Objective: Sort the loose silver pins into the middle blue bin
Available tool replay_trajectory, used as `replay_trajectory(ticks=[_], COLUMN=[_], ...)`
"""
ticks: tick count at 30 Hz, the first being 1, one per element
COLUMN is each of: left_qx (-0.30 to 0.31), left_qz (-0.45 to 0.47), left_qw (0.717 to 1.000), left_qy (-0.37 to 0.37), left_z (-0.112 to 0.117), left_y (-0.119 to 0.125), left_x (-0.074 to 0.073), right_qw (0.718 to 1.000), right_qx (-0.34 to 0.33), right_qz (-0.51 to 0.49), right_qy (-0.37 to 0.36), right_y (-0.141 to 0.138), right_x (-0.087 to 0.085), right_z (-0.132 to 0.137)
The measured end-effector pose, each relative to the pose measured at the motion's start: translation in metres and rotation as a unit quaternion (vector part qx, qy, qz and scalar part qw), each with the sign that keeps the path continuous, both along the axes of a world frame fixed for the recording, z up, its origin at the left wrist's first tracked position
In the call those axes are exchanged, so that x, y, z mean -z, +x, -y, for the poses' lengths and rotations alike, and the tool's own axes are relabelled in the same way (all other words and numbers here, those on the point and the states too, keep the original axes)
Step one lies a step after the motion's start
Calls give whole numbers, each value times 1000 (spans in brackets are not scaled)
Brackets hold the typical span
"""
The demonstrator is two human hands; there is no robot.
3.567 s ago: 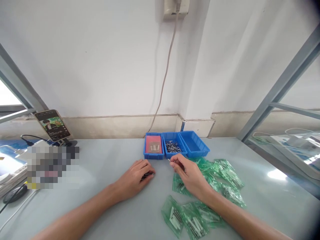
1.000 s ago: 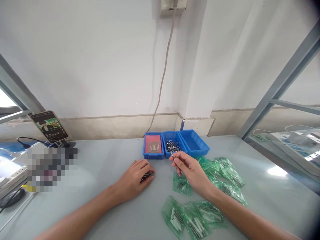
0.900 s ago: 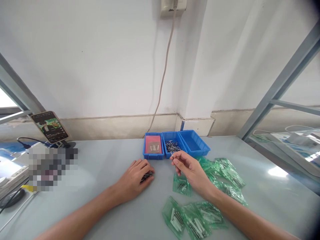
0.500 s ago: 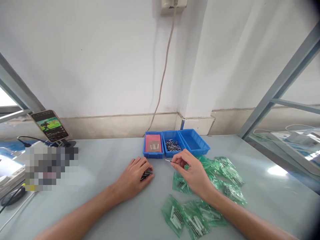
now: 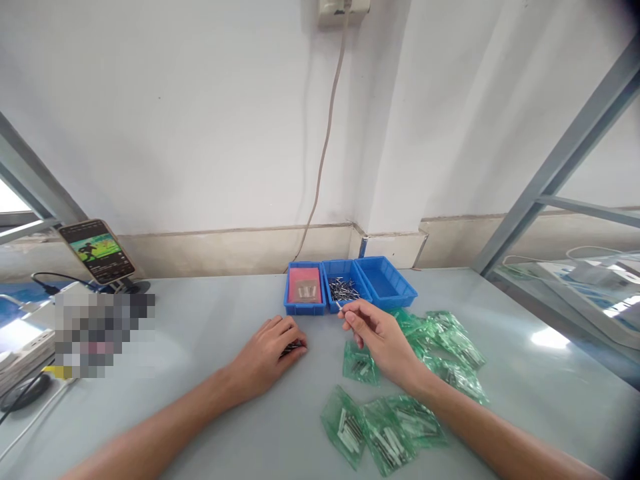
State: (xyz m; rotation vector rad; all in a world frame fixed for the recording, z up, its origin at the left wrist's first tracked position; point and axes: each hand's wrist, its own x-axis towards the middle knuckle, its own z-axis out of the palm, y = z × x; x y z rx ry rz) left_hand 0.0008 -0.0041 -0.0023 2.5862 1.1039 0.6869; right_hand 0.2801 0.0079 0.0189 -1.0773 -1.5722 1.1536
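Observation:
My left hand point(image 5: 267, 353) rests on the grey table point(image 5: 210, 400), fingers curled over a small bunch of dark metal pins point(image 5: 293, 347). My right hand point(image 5: 375, 333) hovers just in front of the blue bins, pinching one thin metal pin point(image 5: 340, 307) between thumb and forefinger. Three small blue bins stand side by side at the wall: the left bin point(image 5: 305, 308) holds a pink pad and a small packet, the middle bin point(image 5: 331, 273) holds loose metal pins point(image 5: 342, 290), the right bin point(image 5: 387, 283) looks bare.
Several green plastic bags of pins point(image 5: 385, 433) lie scattered right of and below my right hand. A phone on a stand point(image 5: 96, 250) plays video at far left, beside cables and a blurred patch. A cord point(image 5: 325, 147) hangs down the wall. A metal frame point(image 5: 550, 173) bounds the right.
My right hand drew back from the table and lifted its pin toward the middle bin's front edge. The left hand stayed put over its pins.

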Motion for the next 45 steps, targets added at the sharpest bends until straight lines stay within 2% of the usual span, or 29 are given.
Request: replay_trajectory(ticks=[6,9,12,16,22,25,28,30,33,36,41,45], left_qx=[12,16,15,17,6,1,0,2,-2,-15,-55,-84], left_qz=[11,13,17,20,17,12,12,12,12,-3,-78,-136], left_qw=[1000,1000,1000,999,1000,1000,1000,1000,1000,1000,993,980], left_qy=[-13,-17,-18,-18,-24,-23,-27,-27,-24,-11,70,117], left_z=[0,0,0,-1,0,0,0,0,0,1,3,6], left_y=[1,0,0,0,-1,-1,-1,-1,0,1,3,5], left_x=[-1,-1,-1,-1,1,1,1,1,0,0,-3,-7], right_qw=[982,976,985,999,988,982,992,999,994,987,995,995], right_qx=[-8,-9,-2,15,25,26,18,13,16,31,35,9], right_qz=[-159,-185,-146,-19,107,123,84,31,-60,-108,-69,80], right_qy=[-99,-116,-92,-25,113,138,89,14,-88,-113,-59,62], right_y=[0,0,0,-1,-4,-5,-6,-5,-5,-4,-2,-2], right_x=[-6,-10,-10,-5,-2,-5,-9,-10,-11,-12,-12,-8], right_z=[-2,-2,-2,-3,4,8,8,6,2,-1,-2,3])
